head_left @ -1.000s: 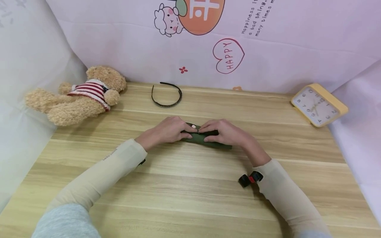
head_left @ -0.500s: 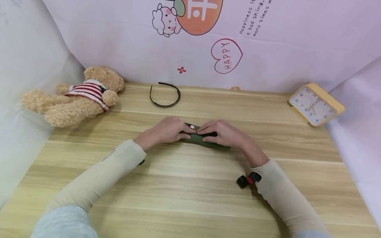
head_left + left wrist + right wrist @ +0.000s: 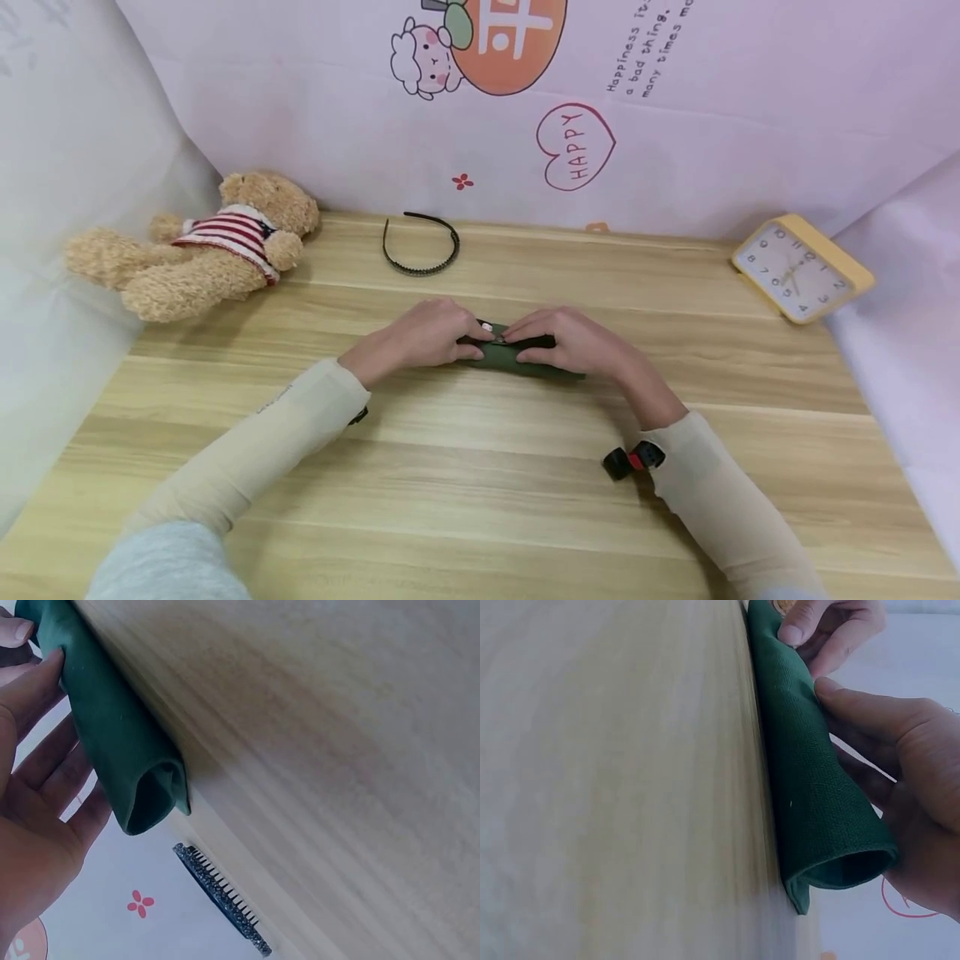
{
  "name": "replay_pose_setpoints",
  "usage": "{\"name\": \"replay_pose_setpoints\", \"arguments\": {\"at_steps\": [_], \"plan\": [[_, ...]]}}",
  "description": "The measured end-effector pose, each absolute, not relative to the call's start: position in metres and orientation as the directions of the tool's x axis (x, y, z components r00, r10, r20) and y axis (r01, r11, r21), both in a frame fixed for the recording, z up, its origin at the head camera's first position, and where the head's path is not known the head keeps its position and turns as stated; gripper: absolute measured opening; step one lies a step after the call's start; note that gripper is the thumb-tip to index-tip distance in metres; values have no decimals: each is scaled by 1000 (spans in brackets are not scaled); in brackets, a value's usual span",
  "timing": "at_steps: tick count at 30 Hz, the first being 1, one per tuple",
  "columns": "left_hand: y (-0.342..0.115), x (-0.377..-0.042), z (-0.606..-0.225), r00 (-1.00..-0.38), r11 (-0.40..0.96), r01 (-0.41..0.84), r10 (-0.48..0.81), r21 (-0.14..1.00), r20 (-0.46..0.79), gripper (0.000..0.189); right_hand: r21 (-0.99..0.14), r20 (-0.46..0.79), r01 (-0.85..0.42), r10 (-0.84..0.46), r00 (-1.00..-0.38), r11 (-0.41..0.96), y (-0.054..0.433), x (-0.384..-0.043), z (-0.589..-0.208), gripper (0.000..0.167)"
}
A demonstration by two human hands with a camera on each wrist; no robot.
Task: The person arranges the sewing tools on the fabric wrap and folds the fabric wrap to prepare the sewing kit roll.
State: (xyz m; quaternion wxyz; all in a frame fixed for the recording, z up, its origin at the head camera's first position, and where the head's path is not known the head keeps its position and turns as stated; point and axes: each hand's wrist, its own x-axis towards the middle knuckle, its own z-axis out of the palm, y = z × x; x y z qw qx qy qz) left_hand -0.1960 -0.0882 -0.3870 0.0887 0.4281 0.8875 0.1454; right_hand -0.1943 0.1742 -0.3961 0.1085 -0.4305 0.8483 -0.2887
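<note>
A dark green piece of fabric (image 3: 498, 358), curled into a hollow tube, lies across the middle of the table. Its open end shows in the left wrist view, where the green fabric (image 3: 112, 727) has a loose lower edge, and again on the green fabric (image 3: 810, 765) in the right wrist view. My left hand (image 3: 431, 335) pinches its upper edges between thumb and fingers from the left. From the right, my right hand (image 3: 577, 340) pinches the same edges, fingertips close to the left ones. A small whitish spot (image 3: 487, 327) shows beside the left fingers; what it is cannot be made out.
A black toothed headband (image 3: 422, 271) lies behind the hands. A teddy bear (image 3: 217, 242) in a striped top lies at the back left. On the right stands a yellow-framed clock (image 3: 802, 268). A printed cloth (image 3: 690, 167) hangs along the table's back edge.
Both hands keep their grip on the green fabric, with only slight finger movement where the fingertips meet. The head view has shifted a little.
</note>
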Motion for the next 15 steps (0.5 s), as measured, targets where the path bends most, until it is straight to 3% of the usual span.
{"name": "replay_pose_setpoints", "arguments": {"at_steps": [9,15], "plan": [[-89,-193,-387,-605,581,736,795,347,-49,35,-615,46,-640,-790,-612,460,177,-191,-395,29],[-95,-196,-386,-657,613,702,754,363,-3,28,-615,60,-633,-773,-632,470,179,-193,-392,30]]}}
